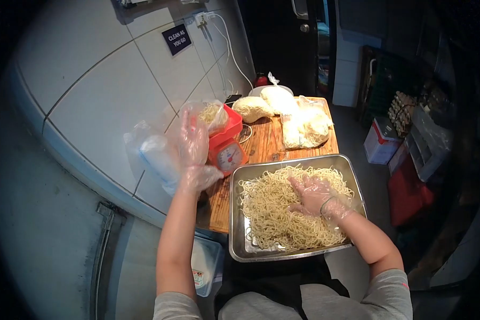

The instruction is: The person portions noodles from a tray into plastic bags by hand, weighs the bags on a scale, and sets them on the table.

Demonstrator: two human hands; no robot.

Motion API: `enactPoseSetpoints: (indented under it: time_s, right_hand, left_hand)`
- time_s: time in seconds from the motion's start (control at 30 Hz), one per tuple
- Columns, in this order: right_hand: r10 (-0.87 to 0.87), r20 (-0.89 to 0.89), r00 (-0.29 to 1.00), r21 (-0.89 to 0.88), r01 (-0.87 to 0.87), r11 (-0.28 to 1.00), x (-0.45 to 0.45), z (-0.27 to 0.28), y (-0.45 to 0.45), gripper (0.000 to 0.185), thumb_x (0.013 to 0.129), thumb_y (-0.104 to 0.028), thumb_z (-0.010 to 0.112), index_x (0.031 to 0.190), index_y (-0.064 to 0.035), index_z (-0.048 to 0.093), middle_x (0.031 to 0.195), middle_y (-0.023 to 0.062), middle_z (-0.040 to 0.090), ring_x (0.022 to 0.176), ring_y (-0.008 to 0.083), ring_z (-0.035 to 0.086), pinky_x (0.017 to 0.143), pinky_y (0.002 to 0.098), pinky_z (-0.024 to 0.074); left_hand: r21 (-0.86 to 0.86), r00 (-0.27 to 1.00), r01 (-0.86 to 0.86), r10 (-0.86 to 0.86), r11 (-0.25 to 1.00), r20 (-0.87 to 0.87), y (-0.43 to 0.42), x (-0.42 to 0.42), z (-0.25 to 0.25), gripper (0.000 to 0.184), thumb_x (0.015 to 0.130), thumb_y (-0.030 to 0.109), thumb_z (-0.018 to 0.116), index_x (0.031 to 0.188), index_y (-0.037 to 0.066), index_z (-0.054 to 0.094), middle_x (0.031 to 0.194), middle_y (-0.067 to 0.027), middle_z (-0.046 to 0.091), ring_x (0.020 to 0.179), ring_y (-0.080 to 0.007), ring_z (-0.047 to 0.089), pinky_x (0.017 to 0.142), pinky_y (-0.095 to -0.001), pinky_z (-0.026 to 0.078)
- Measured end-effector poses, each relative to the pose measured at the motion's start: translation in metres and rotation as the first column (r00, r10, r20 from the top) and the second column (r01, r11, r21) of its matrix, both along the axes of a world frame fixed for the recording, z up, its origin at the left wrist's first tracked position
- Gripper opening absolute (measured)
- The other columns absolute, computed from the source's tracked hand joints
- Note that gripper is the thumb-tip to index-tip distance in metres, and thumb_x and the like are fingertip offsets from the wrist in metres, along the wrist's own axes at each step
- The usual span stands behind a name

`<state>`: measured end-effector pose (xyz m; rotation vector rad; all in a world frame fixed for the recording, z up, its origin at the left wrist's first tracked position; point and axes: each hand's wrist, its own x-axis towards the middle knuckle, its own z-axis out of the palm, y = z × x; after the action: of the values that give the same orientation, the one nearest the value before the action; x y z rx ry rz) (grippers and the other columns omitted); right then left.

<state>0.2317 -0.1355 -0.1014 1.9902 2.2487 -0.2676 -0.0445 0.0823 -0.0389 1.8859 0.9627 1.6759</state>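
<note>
My right hand (pixel 317 198), in a clear plastic glove with a band at the wrist, lies on a heap of noodles (pixel 274 213) with its fingers spread. The noodles fill most of a metal tray (pixel 237 240). My left hand (pixel 193 144), gloved the same way, is raised with its fingers stretched out beside a clear plastic bag with some noodles (pixel 210 113). That bag rests on the pan of a red dial scale (pixel 229 156). Whether my left fingers touch the bag I cannot tell. A pack of clear plastic bags (pixel 156 154) is by the wall, left of my left hand.
Filled bags of noodles (pixel 252 109) and another bagged pile (pixel 306 128) sit on the wooden table (pixel 264 144) behind the tray. A tiled wall (pixel 101 101) borders the left side. Crates, a white box (pixel 381 141) and egg trays (pixel 402 112) stand at right. A lidded plastic container (pixel 205 261) is below.
</note>
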Motion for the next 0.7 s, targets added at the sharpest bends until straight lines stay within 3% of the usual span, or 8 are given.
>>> enactPoseSetpoints:
  time_s: [0.13, 0.2, 0.27, 0.3, 0.4, 0.47, 0.57, 0.7]
  right_hand:
    - [0.004, -0.008, 1.000, 0.012, -0.004, 1.000, 0.001, 0.003, -0.002, 0.089, 0.089, -0.066, 0.053, 0.156, -0.0157, 0.022, 0.139, 0.0240, 0.048, 0.128, 0.0393, 0.048, 0.104, 0.0536, 0.0385]
    - [-0.004, -0.021, 1.000, -0.011, 0.003, 1.000, 0.003, 0.003, -0.001, 0.090, 0.089, -0.065, 0.054, 0.157, -0.0159, 0.020, 0.141, 0.0235, 0.047, 0.128, 0.0386, 0.048, 0.103, 0.0553, 0.0378]
    - [-0.023, -0.041, 0.999, -0.060, 0.020, 0.998, 0.001, 0.004, 0.001, 0.089, 0.090, -0.062, 0.055, 0.158, -0.0171, 0.018, 0.148, 0.0235, 0.041, 0.132, 0.0385, 0.044, 0.104, 0.0596, 0.0352]
    - [-0.021, -0.027, 0.999, -0.029, 0.020, 0.999, 0.000, 0.001, 0.001, 0.090, 0.090, -0.062, 0.056, 0.158, -0.0170, 0.018, 0.147, 0.0232, 0.043, 0.131, 0.0379, 0.046, 0.104, 0.0585, 0.0361]
    - [-0.016, -0.050, 0.999, -0.061, 0.013, 0.998, 0.002, 0.003, 0.004, 0.090, 0.089, -0.062, 0.056, 0.157, -0.0170, 0.018, 0.145, 0.0229, 0.044, 0.129, 0.0373, 0.048, 0.104, 0.0572, 0.0371]
    - [-0.011, -0.040, 0.999, -0.039, 0.009, 0.999, 0.002, 0.000, 0.003, 0.091, 0.089, -0.062, 0.056, 0.157, -0.0171, 0.018, 0.145, 0.0229, 0.045, 0.129, 0.0373, 0.048, 0.104, 0.0570, 0.0374]
    - [-0.014, -0.039, 0.999, -0.008, 0.013, 1.000, 0.003, -0.005, 0.003, 0.092, 0.089, -0.063, 0.056, 0.158, -0.0174, 0.016, 0.146, 0.0231, 0.044, 0.131, 0.0377, 0.047, 0.105, 0.0575, 0.0371]
    - [-0.026, -0.043, 0.999, -0.053, 0.024, 0.998, 0.001, 0.005, 0.003, 0.093, 0.089, -0.065, 0.055, 0.158, -0.0178, 0.014, 0.148, 0.0238, 0.041, 0.133, 0.0391, 0.045, 0.105, 0.0586, 0.0363]
  left_hand:
    - [-0.407, 0.979, 0.177, -0.202, 0.896, -0.019, -0.099, -0.011, 0.016, 0.054, 0.093, 0.011, 0.064, 0.143, 0.004, 0.046, 0.137, -0.0174, 0.054, 0.123, -0.0202, 0.053, 0.094, -0.0322, 0.049]
    - [-0.449, 0.943, 0.087, -0.218, 0.889, -0.250, -0.132, -0.030, 0.028, 0.047, 0.092, 0.013, 0.064, 0.137, 0.004, 0.054, 0.143, -0.0193, 0.051, 0.132, -0.0215, 0.045, 0.100, -0.0326, 0.043]
    - [-0.274, 0.853, 0.020, -0.160, 0.961, -0.498, -0.148, -0.041, 0.038, 0.045, 0.092, 0.015, 0.065, 0.135, 0.005, 0.057, 0.146, -0.0201, 0.048, 0.138, -0.0252, 0.041, 0.105, -0.0347, 0.039]
    - [-0.333, 0.856, 0.047, -0.210, 0.942, -0.472, -0.153, -0.042, 0.043, 0.046, 0.092, 0.018, 0.065, 0.136, 0.007, 0.057, 0.148, -0.0177, 0.047, 0.145, -0.0312, 0.030, 0.113, -0.0387, 0.029]
    - [-0.419, 0.893, 0.043, -0.222, 0.907, -0.391, -0.157, -0.041, 0.051, 0.046, 0.093, 0.020, 0.064, 0.136, 0.006, 0.056, 0.146, -0.0204, 0.048, 0.146, -0.0338, 0.030, 0.113, -0.0413, 0.031]
    - [-0.345, 0.897, 0.045, -0.190, 0.938, -0.399, -0.147, -0.041, 0.049, 0.045, 0.093, 0.019, 0.064, 0.136, 0.006, 0.056, 0.145, -0.0242, 0.048, 0.137, -0.0309, 0.042, 0.104, -0.0372, 0.041]
    - [-0.374, 0.936, 0.026, -0.154, 0.927, -0.316, -0.130, -0.026, 0.057, 0.045, 0.094, 0.023, 0.065, 0.137, 0.010, 0.057, 0.138, -0.0149, 0.055, 0.133, -0.0278, 0.048, 0.095, -0.0361, 0.049]
    - [-0.459, 0.965, -0.060, -0.066, 0.886, -0.253, -0.062, -0.016, 0.053, 0.049, 0.090, 0.017, 0.066, 0.137, 0.008, 0.055, 0.121, -0.0096, 0.064, 0.105, -0.0224, 0.064, 0.083, -0.0364, 0.056]
